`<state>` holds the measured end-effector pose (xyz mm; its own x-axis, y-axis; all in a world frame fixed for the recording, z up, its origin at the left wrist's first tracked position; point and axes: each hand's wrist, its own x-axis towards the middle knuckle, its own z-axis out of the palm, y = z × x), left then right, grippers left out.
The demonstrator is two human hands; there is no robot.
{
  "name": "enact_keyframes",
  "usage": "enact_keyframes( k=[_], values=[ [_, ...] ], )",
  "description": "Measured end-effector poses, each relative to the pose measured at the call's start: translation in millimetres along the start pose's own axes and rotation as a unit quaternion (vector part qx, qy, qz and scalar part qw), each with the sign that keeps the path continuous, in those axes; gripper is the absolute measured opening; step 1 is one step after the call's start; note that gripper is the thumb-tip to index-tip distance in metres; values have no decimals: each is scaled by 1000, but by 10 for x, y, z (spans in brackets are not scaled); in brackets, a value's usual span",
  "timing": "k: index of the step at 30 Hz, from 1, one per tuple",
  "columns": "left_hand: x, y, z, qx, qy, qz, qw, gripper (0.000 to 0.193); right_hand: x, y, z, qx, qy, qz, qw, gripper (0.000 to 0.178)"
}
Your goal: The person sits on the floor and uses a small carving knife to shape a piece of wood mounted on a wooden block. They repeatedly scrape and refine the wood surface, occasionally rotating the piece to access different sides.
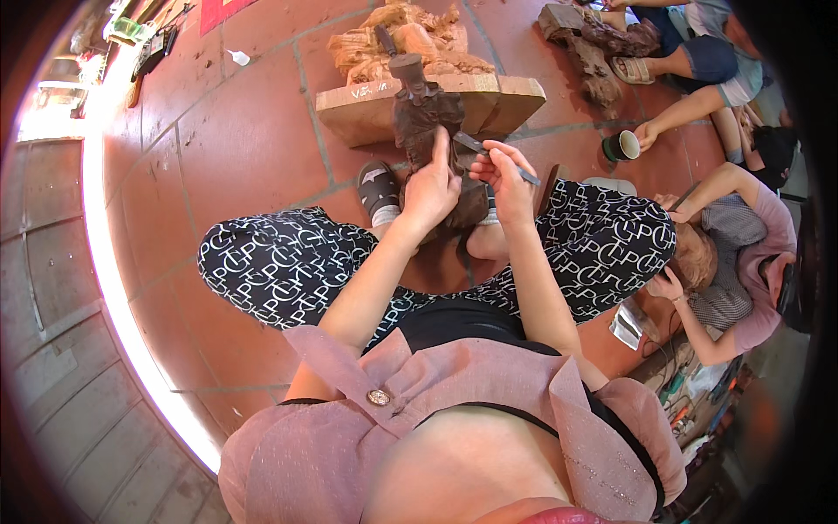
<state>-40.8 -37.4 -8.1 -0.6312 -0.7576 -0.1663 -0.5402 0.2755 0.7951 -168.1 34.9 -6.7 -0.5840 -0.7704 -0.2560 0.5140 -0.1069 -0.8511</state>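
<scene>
A dark brown wooden carving, a figure with a flat-topped head, stands upright between my feet. My left hand holds its near side, index finger stretched up along the wood and the other fingers curled against it. Just right of it, my right hand pinches a slim, flat dark tool with a bluish-grey rear end. The tool's front end points at the carving's right side; whether it touches the wood I cannot tell. My hands hide part of the carving's lower body.
Behind the carving, a thick wooden slab lies by an orange-brown carved wood piece. A person's hand at right holds a cup. Another person works a light wood carving. Gnarled dark wood lies far right; a small white bottle far left.
</scene>
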Motion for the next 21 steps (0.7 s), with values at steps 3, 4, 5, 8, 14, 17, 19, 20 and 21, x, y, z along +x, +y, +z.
enact_keyframes(
  k=[3,4,5,8,14,17,19,20,21],
  values=[
    [-179,-215,208,-31,-31,19,999,48,49,-3,146,-4,-31,-10,999,21],
    [-230,-259,259,-50,-27,21,998,42,77,20,184,1,-40,-20,999,21],
    [-260,-298,296,-77,-26,6,997,37,124,48,218,3,-43,-21,999,20],
    [-332,-184,201,-102,-67,-57,991,28,253,181,167,49,-42,-3,998,19],
    [-218,-628,361,-156,15,-55,986,23,179,178,176,47,-37,4,998,20],
    [-199,-529,291,-193,13,-113,974,19,189,232,116,60,-31,12,998,21],
    [-202,-479,268,-192,24,-117,974,17,216,270,91,55,-25,19,998,22],
    [-210,-459,258,-193,26,-123,973,16,172,287,64,47,-18,26,998,22],
    [-223,-455,264,-194,26,-131,972,16,122,275,69,39,-10,35,999,22]
  ],
)
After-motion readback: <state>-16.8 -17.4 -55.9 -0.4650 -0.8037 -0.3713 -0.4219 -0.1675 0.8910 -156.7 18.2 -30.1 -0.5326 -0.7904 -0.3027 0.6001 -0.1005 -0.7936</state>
